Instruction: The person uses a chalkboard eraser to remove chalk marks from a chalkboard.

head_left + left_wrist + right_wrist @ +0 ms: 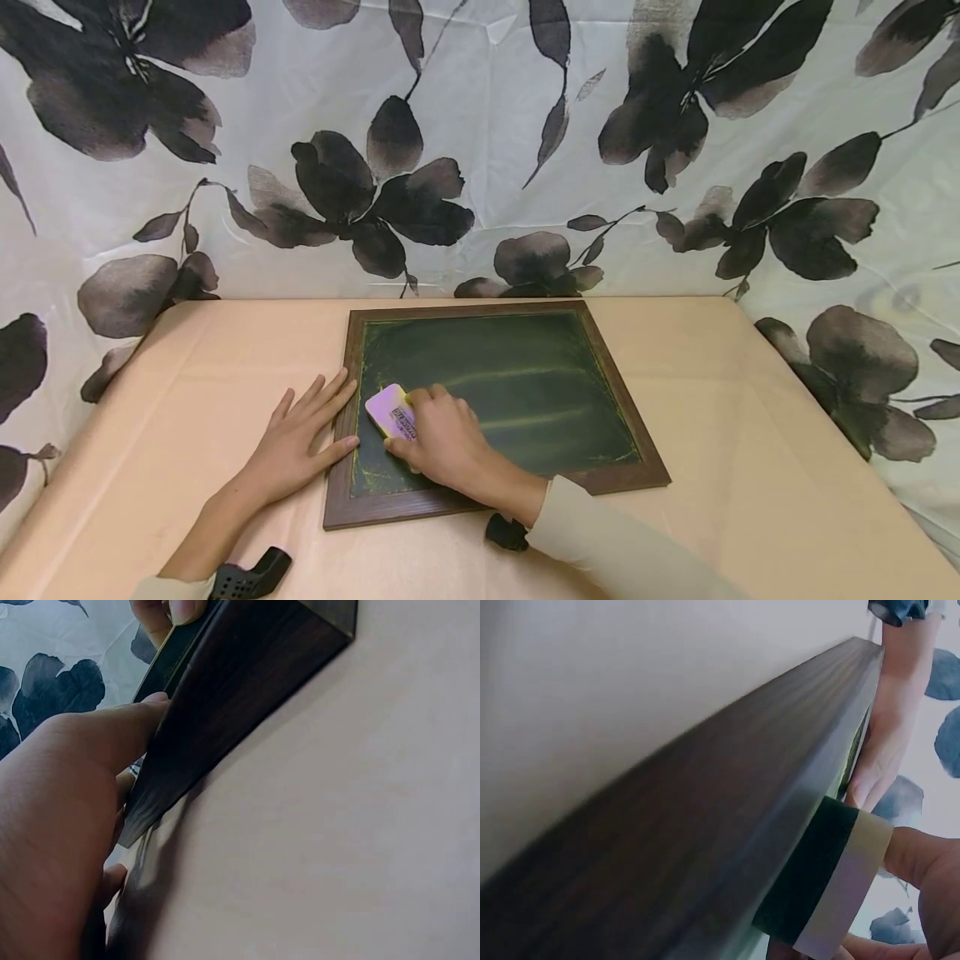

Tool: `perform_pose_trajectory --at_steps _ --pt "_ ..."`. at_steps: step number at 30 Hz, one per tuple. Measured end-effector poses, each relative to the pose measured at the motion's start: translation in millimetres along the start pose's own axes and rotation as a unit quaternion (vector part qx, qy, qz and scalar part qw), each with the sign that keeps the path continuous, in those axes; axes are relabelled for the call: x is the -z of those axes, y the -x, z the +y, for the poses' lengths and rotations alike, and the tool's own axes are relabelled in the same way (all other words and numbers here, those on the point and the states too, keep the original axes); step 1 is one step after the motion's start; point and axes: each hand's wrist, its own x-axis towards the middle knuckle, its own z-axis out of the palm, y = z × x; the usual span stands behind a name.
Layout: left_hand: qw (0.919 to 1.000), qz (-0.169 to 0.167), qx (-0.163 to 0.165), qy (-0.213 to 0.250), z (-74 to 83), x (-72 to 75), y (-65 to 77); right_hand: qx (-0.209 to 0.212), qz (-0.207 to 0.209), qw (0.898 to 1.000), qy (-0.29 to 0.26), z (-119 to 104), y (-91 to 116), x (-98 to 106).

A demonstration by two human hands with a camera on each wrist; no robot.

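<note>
A framed chalkboard lies flat on the table, its dark green surface marked by yellow chalk smears and residue along the edges. My right hand grips a chalkboard eraser with a pink-purple top, near the board's left side. In the right wrist view the eraser shows a dark felt layer against the board, with thumb and fingers on its sides. My left hand has its fingers spread, and its fingertips and thumb touch the left side of the brown wooden frame.
The table has a pale peach cover. Behind and beside it hangs a white cloth with dark flower prints. A black wrist device sits at the left wrist, another at the right.
</note>
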Motion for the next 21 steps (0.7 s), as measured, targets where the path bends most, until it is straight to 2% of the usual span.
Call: perform_pose_trajectory --at_steps 4,9,21 --pt "1.0 -0.004 0.002 -0.006 -2.2 -0.7 1.6 0.008 -0.012 1.0 0.001 5 4 1" --pt "0.9999 -0.001 -0.003 -0.017 -1.8 -0.9 -0.1 0.0 0.01 1.0 0.005 25 8 9" --pt "0.9998 -0.009 0.005 -0.019 -2.0 -2.2 1.5 -0.084 0.033 0.996 0.001 110 18 41"
